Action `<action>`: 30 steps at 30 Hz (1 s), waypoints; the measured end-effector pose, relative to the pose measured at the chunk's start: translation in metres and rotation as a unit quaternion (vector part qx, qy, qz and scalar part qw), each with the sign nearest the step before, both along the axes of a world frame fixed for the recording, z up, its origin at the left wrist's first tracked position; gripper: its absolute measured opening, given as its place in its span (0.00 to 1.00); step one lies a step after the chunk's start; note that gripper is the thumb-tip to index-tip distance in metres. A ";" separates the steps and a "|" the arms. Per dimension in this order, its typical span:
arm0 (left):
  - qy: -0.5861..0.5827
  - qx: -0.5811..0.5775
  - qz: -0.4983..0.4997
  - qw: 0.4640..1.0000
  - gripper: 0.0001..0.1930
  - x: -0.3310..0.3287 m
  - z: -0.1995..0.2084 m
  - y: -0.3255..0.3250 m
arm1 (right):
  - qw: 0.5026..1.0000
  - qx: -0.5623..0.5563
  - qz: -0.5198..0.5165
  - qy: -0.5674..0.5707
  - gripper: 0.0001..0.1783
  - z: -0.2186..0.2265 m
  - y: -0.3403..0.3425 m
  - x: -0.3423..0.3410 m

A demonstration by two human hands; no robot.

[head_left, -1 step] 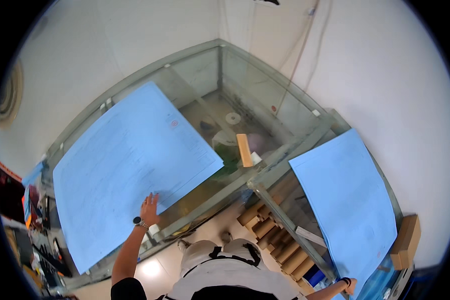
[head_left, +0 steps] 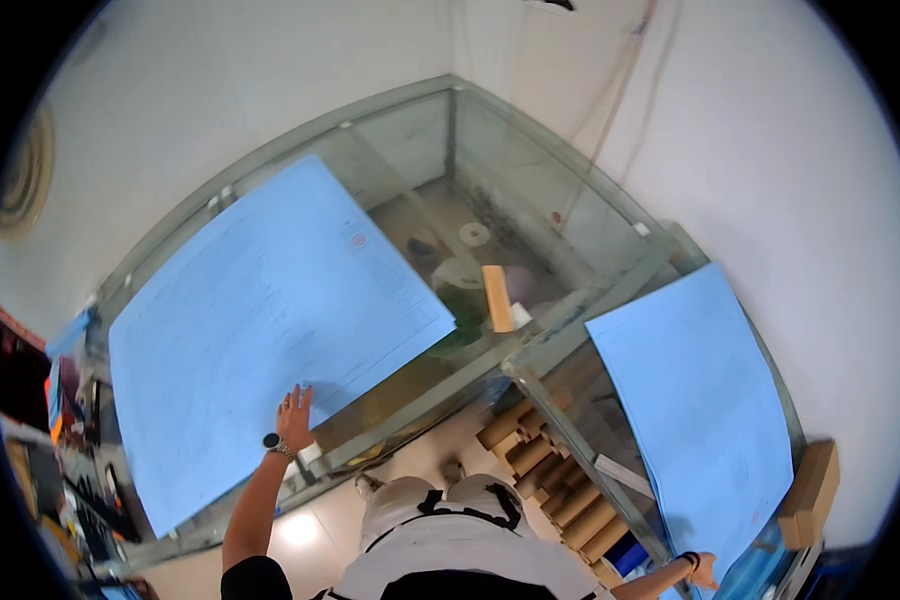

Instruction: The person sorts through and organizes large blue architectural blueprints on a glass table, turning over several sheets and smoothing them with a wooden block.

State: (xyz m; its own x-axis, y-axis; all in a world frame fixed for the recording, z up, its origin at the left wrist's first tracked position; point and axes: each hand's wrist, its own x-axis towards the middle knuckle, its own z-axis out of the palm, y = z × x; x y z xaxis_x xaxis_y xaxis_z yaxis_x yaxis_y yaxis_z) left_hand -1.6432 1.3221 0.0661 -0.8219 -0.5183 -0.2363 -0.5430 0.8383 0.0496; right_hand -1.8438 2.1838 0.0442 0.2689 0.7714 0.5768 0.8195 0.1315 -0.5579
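A large blue sheet (head_left: 240, 290) marked with 1 small red circle lies flat across a glass-topped counter (head_left: 400, 97), dark clutter at its far left. The person's left hand (head_left: 294, 415), a watch (head_left: 272, 441) on its wrist, rests near the sheet's front edge, fingers slightly spread, touching the surface and gripping nothing. To the right, the counter's clear glass shows a white disc (head_left: 474, 234) and a green item (head_left: 461, 316) within; whether the wooden block (head_left: 497, 298) beside them lies on or under the glass cannot be told. Brown cardboard tubes (head_left: 560, 490) lie stacked below the adjoining counter, where another blue sheet (head_left: 705, 400) is spread. At its near end is the right hand (head_left: 704, 570); its finger spread, and any grip, cannot be made out. Just beside stands a brown box (head_left: 810, 495), contents unseen.
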 end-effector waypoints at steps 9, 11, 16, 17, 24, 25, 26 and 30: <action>0.096 -0.134 0.047 0.985 0.36 0.118 -0.053 -0.021 | 0.501 -0.152 0.840 0.146 0.25 0.035 -0.373 -0.180; 0.028 -0.138 0.069 0.988 0.32 0.106 -0.056 -0.024 | 0.381 -0.256 0.887 0.050 0.18 0.025 -0.476 -0.162; 0.056 -0.183 0.066 0.979 0.31 0.112 -0.054 -0.018 | 0.058 -0.232 0.959 -0.150 0.14 0.022 -0.670 -0.011; 0.046 -0.134 0.039 0.989 0.35 0.103 -0.036 -0.014 | 0.032 -0.188 0.964 -0.187 0.15 0.026 -0.688 0.012; 0.137 -0.048 0.066 0.987 0.26 0.141 -0.041 -0.033 | -0.029 0.074 0.940 -0.333 0.43 -0.011 -0.781 0.086; 0.133 -0.045 0.049 0.989 0.24 0.140 -0.041 -0.036 | -0.018 0.083 0.933 -0.349 0.46 -0.020 -0.784 0.085; 0.133 -0.040 0.032 0.990 0.23 0.138 -0.040 -0.039 | -0.005 0.095 0.926 -0.366 0.48 -0.022 -0.786 0.087; 0.202 -0.031 -0.050 0.978 0.20 0.150 -0.027 -0.050 | -0.002 0.133 0.924 -0.358 0.47 -0.014 -0.779 0.092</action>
